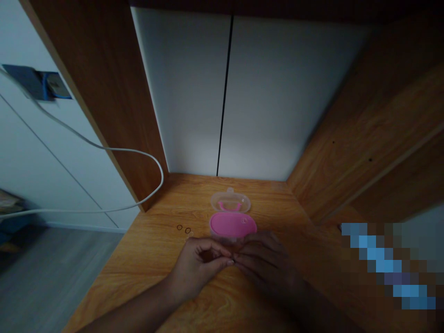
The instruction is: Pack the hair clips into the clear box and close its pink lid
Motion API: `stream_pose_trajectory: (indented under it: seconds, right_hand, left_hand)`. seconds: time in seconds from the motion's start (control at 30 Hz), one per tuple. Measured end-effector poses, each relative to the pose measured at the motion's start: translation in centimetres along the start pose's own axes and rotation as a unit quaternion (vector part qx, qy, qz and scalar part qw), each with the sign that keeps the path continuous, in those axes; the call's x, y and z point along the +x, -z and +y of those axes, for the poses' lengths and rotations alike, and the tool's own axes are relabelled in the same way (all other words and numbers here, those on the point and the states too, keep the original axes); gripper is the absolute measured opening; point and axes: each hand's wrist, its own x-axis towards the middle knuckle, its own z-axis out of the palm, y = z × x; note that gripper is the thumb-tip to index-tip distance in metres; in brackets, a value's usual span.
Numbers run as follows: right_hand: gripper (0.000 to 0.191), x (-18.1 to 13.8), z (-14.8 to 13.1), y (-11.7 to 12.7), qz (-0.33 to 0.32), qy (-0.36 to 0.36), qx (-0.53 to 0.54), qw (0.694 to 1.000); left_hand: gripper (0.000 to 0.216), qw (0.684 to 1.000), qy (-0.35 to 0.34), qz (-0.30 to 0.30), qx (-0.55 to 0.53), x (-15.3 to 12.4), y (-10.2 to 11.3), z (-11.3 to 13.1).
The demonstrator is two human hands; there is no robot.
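Observation:
My left hand [199, 266] and my right hand [267, 261] meet fingertip to fingertip over the wooden desk [149, 259]. Both pinch at the same spot, around something too small and dark to name. Just beyond the fingers lies an open pink plastic case [232, 224], its clear lid [231, 202] folded back with a pink curved piece inside. Two small dark rings [183, 228] lie on the wood to the left of the case, apart from my hands.
White wall panels [225, 92] close the back of the niche, wooden side panels [364, 138] stand left and right. A white cable [114, 149] loops in from the left past the desk edge. A blurred patch covers the lower right.

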Motion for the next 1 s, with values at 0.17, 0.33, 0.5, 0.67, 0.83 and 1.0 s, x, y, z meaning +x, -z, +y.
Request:
stream_pose_trajectory:
  seconds: [0.17, 0.33, 0.5, 0.67, 0.83, 1.0]
  right_hand:
    - [0.010, -0.4, 0.4, -0.1, 0.012, -0.002, 0.010, 1.000]
    - [0.009, -0.4, 0.4, -0.1, 0.017, -0.002, 0.021, 1.000]
    - [0.013, -0.2, 0.5, -0.1, 0.024, -0.009, 0.020, 0.999]
    - [0.020, -0.3, 0.4, -0.2, 0.018, 0.001, 0.010, 1.000]
    - [0.018, -0.3, 0.1, 0.0, 0.009, 0.004, 0.007, 1.000]
    - [0.016, -0.1, 0.0, 0.3, 0.004, 0.008, 0.001, 1.000]
  left_hand:
    - [0.012, 0.999, 0.018, -0.038, -0.008, 0.0, 0.4, -0.4]
    - [0.016, 0.993, 0.068, -0.089, -0.030, 0.0, 0.4, -0.8]
    - [0.015, 0.990, 0.068, -0.096, -0.082, -0.1, 0.3, -1.2]
    - [0.013, 0.988, 0.078, -0.082, -0.108, 0.1, 0.4, -1.2]
    - [0.014, 0.989, 0.076, -0.075, -0.099, 0.0, 0.5, -1.1]
    - [0.011, 0.989, 0.046, -0.076, -0.115, 0.0, 0.5, -1.1]
